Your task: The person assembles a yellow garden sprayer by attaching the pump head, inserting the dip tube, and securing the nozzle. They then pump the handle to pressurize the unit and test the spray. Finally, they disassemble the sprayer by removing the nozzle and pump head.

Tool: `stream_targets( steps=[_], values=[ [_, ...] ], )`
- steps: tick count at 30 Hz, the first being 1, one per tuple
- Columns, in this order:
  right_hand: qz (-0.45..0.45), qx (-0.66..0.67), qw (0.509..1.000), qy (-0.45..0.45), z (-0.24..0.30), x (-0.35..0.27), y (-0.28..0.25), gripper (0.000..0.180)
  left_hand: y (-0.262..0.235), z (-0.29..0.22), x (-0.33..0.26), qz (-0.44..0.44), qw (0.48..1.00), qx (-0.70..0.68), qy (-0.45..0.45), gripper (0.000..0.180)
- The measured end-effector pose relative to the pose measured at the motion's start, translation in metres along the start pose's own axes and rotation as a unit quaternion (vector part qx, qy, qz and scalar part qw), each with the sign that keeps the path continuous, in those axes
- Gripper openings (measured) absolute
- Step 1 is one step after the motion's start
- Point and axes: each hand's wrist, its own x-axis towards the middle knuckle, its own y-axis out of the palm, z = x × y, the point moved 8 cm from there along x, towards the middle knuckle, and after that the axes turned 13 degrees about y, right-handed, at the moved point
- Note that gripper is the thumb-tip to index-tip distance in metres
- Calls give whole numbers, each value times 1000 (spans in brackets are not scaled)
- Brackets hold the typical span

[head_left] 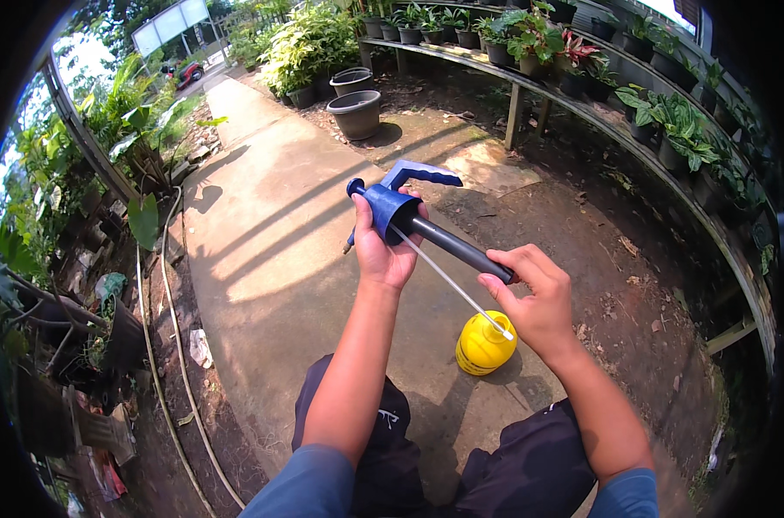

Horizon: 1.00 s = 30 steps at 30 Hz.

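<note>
My left hand [387,255] is closed round the blue head of a pump sprayer [390,207], whose trigger handle points up and to the right. A black pump cylinder [457,245] runs from that head down to the right, and a thin pale dip tube [448,281] slants beside it. My right hand [530,292] pinches the cylinder's far end between thumb and fingers. Below, a yellow sprayer bottle [485,347] stands uncapped on the concrete between my knees and hands. The tube's tip overlaps the bottle's mouth in the picture; whether it touches I cannot tell.
Potted plants [534,47] line a curved wooden bench [599,108] at the right and back. Two dark pots [355,116] stand beyond my hands. On the left, a pale hose [169,298] runs along the concrete path [262,233], next to more plants and pots.
</note>
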Motion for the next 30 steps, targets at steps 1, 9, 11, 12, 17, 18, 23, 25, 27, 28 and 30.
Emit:
stream_targets(
  steps=[1, 9, 11, 12, 17, 18, 23, 25, 27, 28, 30],
  values=[
    [-38, -33, 996, -80, 18, -3, -5, 31, -4, 0, 1, -16, 1000, 0, -2, 71],
    [116, 191, 942, 251, -14, -10, 17, 34, -8, 6, 0, -14, 990, -132, -54, 76],
    [177, 242, 899, 319, -30, -14, 31, 37, -9, 7, 0, -19, 991, -123, -52, 76],
    [177, 285, 886, 320, -34, -13, 34, 36, -10, 7, 0, -29, 993, -109, -44, 75],
    [47, 175, 969, 169, -19, -4, 12, 14, -11, -2, 1, -45, 998, -51, -12, 70],
    [-6, 96, 993, 76, -3, -5, 3, 13, -12, -3, 1, -49, 998, -40, -13, 70],
    [-86, -120, 933, -327, 64, -28, -2, 34, 2, -2, 0, -35, 993, -101, -56, 73],
    [-70, -105, 935, -331, 68, -27, -2, 32, 14, -5, 0, 11, 990, -133, -56, 73],
    [-55, -54, 961, -267, 63, -19, -6, 26, 19, -11, -1, 26, 989, -142, -32, 69],
    [-5, 125, 981, -146, 47, -7, -10, 25, 24, -12, -3, 59, 988, -136, -35, 67],
    [119, 414, 895, 113, 12, 1, 6, 28, 28, -13, -9, 104, 986, -126, -32, 64]
  ],
)
